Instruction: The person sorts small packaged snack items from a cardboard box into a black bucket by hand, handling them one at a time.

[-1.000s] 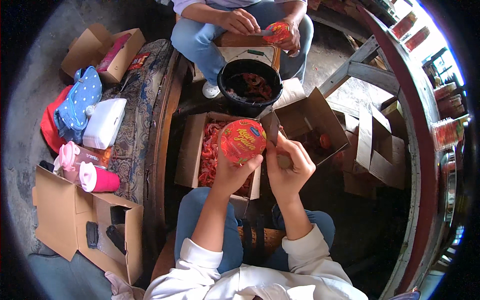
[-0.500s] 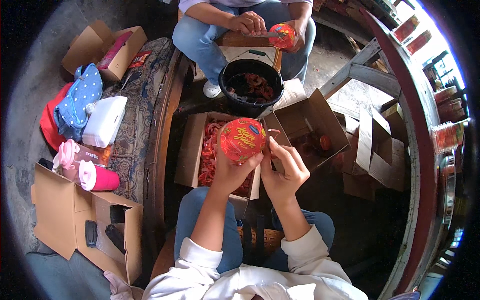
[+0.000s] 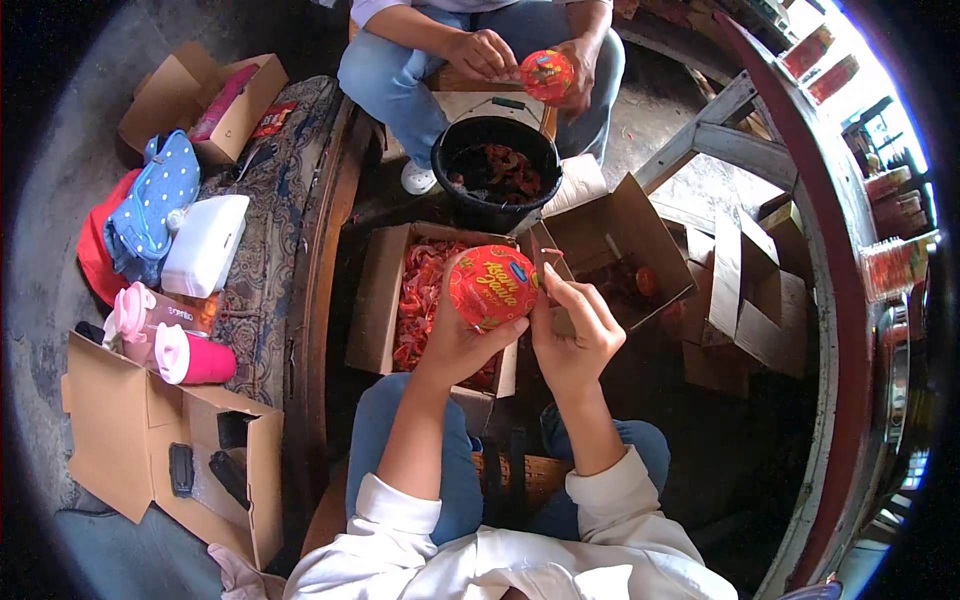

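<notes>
- A patterned rug (image 3: 285, 190) runs down the left half of the frame, with a blue dotted pouch (image 3: 155, 200) and a white case (image 3: 205, 245) lying at its left edge.
- An open cardboard box (image 3: 150, 450) sits at the lower left, dark items inside it.
- At centre, another cardboard box (image 3: 375, 300) holds a heap of red wrappers (image 3: 425, 290); it lies just behind the raised hands.
- A second open carton (image 3: 620, 240) stands to the right of centre, a few red pieces in its shadowed bottom.
- A black bucket (image 3: 497, 175) at upper centre is partly filled with red scraps.
- Across from it, at the top edge, another person (seated, in jeans) holds a similar red ball (image 3: 547, 75) in both hands.
- Two pink bottles (image 3: 185, 355) lie at the left, near the rug.
- The left hand (image 3: 465, 345) is clamped around a red round packet (image 3: 492, 285) from below and the side, holding it up at the frame's centre.
- The right hand (image 3: 575, 335) has its fingers drawn together, fingertips (image 3: 548, 275) touching the packet's right edge; whether they pinch anything there is too small to tell.
</notes>
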{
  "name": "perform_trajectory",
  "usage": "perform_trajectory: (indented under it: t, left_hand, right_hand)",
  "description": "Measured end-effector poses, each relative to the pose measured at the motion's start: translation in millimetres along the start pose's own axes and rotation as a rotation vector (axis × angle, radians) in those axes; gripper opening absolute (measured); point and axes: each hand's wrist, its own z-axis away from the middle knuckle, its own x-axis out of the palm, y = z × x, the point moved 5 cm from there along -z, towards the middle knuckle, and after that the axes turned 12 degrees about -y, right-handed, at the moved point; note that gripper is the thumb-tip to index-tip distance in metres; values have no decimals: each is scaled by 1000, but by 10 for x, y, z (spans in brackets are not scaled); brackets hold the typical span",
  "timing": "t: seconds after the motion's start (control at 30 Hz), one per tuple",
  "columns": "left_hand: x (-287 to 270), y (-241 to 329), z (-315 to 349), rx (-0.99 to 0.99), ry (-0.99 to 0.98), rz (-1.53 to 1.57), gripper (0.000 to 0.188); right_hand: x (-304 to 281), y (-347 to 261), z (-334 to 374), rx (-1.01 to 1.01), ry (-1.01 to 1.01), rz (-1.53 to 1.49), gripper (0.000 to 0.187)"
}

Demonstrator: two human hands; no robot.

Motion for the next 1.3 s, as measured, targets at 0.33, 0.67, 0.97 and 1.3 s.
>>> perform_trajectory:
  t: [0.33,0.67,0.97,1.3]
  left_hand:
    - [-44,72,-28,33,23,-20,63]
    - [17,102,1,17,33,-40,66]
    - [-232,178,-8,5,146,-126,62]
    - [-548,187,51,72,295,-222,55]
  right_hand:
    - [70,-19,31,-35,33,10,34]
    - [78,19,59,20,36,30,36]
    - [154,266,60,232,-2,-278,27]
    - [381,315,67,333,-275,-345,42]
